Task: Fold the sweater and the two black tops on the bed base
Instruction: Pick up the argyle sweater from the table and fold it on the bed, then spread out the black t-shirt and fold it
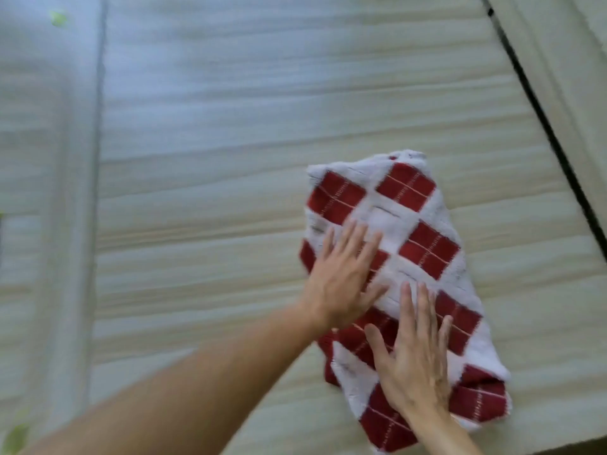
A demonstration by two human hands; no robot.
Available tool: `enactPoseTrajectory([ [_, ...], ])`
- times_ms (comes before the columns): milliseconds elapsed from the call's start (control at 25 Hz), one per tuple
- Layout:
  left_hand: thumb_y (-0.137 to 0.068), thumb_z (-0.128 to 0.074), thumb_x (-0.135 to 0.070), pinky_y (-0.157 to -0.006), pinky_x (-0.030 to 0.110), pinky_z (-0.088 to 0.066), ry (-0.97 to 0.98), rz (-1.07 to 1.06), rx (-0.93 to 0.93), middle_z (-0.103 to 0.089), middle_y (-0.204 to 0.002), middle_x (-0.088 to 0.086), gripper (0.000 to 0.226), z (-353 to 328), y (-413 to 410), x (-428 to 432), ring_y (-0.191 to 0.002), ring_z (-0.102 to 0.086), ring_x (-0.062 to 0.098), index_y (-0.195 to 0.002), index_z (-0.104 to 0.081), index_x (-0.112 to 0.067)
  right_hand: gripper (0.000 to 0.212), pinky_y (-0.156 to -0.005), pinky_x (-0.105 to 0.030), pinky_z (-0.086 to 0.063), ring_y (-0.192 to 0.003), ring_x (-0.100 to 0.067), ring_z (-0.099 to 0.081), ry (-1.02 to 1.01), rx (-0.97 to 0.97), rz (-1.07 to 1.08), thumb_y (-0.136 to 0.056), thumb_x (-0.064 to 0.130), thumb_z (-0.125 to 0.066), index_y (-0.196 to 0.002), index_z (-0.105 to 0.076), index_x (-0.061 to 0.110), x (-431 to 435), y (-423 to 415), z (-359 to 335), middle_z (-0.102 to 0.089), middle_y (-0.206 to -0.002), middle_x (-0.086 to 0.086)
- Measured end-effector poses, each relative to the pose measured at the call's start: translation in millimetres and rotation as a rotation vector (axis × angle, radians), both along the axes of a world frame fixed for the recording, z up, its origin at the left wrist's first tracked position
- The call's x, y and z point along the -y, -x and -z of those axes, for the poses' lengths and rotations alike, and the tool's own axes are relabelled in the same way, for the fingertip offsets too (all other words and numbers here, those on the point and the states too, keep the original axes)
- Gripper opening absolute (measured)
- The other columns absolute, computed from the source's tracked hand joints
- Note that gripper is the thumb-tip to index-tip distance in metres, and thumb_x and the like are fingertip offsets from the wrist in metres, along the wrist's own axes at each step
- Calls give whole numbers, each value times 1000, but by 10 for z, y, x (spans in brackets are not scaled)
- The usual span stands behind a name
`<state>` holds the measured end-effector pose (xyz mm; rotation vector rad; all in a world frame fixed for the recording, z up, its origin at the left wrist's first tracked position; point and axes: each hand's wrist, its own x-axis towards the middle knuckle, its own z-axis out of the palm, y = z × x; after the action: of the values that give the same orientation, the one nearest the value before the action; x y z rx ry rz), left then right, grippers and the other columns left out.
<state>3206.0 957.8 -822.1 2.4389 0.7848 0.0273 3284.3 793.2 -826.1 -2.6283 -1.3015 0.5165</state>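
2 flat hands, the left hand (341, 274) and right hand (414, 353), press with straight fingers on a folded fuzzy sweater (427, 244) of red-and-white diamonds. It lies as a long bundle on the pale, ridged bed base (230, 159), beside a dark seam (538, 116).

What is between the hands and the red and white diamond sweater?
Nothing visible. The left hand and the right hand both lie flat, fingers straight, directly on the folded red and white diamond-patterned knitted sweater, which rests on the pale striped bed base.
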Motion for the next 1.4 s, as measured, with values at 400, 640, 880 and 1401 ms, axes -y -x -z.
enactPoseTrajectory([
  [400, -99, -38, -52, -127, 43, -4, -9, -565, -339, -19, -166, 11, 74, -610, 4107, -624, -156, -10, 27, -160, -18, -16, 90, -128, -42, -9, -155, -17, -14, -92, -325, -447, -90, 29, -68, -161, -14, 19, -1762, 3102, -811, -21, -167, -3],
  [640, -96, -51, -49, -125, 44, -15, 10, -871, -548, -23, -163, 13, 75, -551, 6324, -896, -154, -13, 31, -157, -23, -15, 77, -116, -35, -33, -140, -21, -42, 27, -453, -565, -91, 33, -66, -157, -27, 20, -2248, 4708, -806, -37, -153, -1],
  [880, -90, -63, -51, -115, 44, -35, 395, -1136, -375, -30, -156, 12, 91, -61, 6993, -830, -144, -32, 33, -158, -16, -13, 67, -102, -35, -43, -122, -18, -54, 174, -687, -419, -91, 33, -67, -151, -38, 24, -2571, 5766, -370, -52, -136, -2],
  [1401, -87, -54, -13, -70, 23, -46, 876, -577, -25, -59, -75, -8, 34, -286, 6227, -514, -74, -56, 14, -115, -72, -22, 85, -98, -46, -48, -122, -40, -55, 305, -495, -161, -71, 46, -82, -134, -36, 13, -2911, 6068, 139, -54, -130, -15],
])
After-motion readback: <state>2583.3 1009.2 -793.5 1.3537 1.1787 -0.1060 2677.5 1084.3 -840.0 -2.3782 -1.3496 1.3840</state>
